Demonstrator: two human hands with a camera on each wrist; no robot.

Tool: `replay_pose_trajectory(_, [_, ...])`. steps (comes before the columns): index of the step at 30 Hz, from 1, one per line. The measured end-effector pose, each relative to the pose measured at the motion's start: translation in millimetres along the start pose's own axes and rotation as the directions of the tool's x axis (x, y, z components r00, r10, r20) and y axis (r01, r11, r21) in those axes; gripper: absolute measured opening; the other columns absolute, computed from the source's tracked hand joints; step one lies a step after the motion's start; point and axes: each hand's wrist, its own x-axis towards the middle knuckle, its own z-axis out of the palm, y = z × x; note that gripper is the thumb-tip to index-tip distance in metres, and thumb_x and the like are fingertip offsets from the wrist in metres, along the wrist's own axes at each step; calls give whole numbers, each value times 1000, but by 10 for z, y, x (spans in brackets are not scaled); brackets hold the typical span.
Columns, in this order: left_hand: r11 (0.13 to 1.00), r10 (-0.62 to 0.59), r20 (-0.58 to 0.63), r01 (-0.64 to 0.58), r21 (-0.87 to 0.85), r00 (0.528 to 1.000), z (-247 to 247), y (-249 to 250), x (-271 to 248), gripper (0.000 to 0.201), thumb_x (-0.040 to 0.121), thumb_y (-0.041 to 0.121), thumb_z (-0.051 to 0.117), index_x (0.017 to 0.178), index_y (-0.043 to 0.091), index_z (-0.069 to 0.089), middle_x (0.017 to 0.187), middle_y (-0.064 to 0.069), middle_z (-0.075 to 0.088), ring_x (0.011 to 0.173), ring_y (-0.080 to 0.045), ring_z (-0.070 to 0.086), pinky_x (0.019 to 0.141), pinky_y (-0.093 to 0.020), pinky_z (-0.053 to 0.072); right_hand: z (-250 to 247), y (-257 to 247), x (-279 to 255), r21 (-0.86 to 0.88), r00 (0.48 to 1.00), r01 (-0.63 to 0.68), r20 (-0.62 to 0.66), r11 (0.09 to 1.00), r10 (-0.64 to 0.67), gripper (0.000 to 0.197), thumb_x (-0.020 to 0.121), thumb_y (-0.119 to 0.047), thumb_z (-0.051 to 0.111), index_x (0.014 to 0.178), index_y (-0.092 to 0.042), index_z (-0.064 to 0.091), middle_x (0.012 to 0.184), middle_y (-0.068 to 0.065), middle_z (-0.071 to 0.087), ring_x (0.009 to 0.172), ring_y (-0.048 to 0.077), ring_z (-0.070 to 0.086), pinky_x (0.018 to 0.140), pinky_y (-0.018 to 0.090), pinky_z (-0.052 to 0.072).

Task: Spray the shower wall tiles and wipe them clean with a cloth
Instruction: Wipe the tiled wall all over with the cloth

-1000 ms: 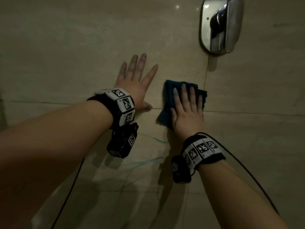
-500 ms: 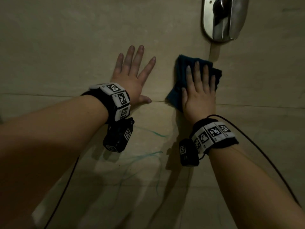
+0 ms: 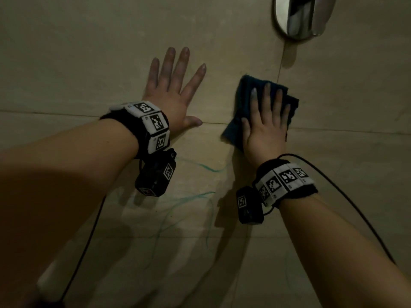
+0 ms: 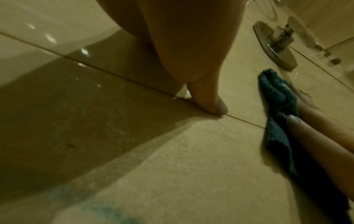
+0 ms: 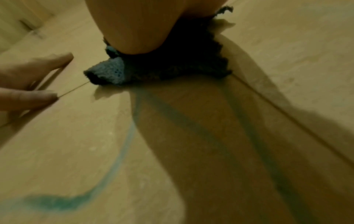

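Note:
A folded dark teal cloth [image 3: 242, 90] lies flat against the beige wall tiles [image 3: 89, 52], just below and left of the tap. My right hand [image 3: 266, 121] presses it to the wall with straight fingers laid over it. My left hand [image 3: 171, 90] rests flat on the tile to the left, fingers spread, holding nothing. The left wrist view shows the cloth [image 4: 275, 97] under the right hand's fingers [image 4: 298, 122]. In the right wrist view the cloth [image 5: 172, 66] bulges from under the palm. Teal streaks [image 3: 200, 167] run down the tile below both hands.
A chrome tap plate with lever [image 3: 302, 16] sticks out of the wall at the upper right, close above the cloth. Grout lines [image 3: 55, 112] cross the wall behind both hands. Black cables [image 3: 347, 196] trail from both wristbands.
The right hand slid the cloth up and to the right toward the tap, then eased back down slightly. The left hand stays flat on the tile.

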Motion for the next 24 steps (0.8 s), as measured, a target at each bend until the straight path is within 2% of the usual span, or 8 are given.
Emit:
replay_pose_trajectory(6, [999,26,-70,-29,-42,997,80,2,-32,101,85,67,42,144,24,-28,152,-16,-29,140,-38,-23,111,-54,-13,13,-14,-63,-17,1000,-8,-20,1000,8,59,99,-37,25,150,-16,7,158,12,6,145,33,2,115,46,-4])
replay_pose_trajectory(11, [998,30,-114,-36,-52,993,198,44,-89,92,90,62,37,144,25,-28,152,-14,-29,140,-38,-23,111,-53,-13,-32,-35,-74,-75,999,-34,30,997,37,60,98,-37,24,151,-15,4,158,12,2,145,32,-1,117,46,-2])
replay_pose_trajectory(17, [989,89,-158,-106,-103,983,265,13,-144,86,94,55,37,145,25,-25,153,-14,-28,141,-37,-22,109,-51,-17,-91,-94,-80,-83,992,-89,77,993,95,60,98,-36,23,151,-16,1,158,10,-3,145,30,-5,117,44,-3])
replay_pose_trajectory(24, [991,36,-121,-51,-125,992,273,113,-207,84,94,58,33,145,26,-25,152,-13,-30,140,-36,-24,109,-52,-17,-113,-89,-89,-54,994,-72,82,996,76,59,100,-34,28,151,-16,3,158,10,-4,145,30,-6,117,44,-3])
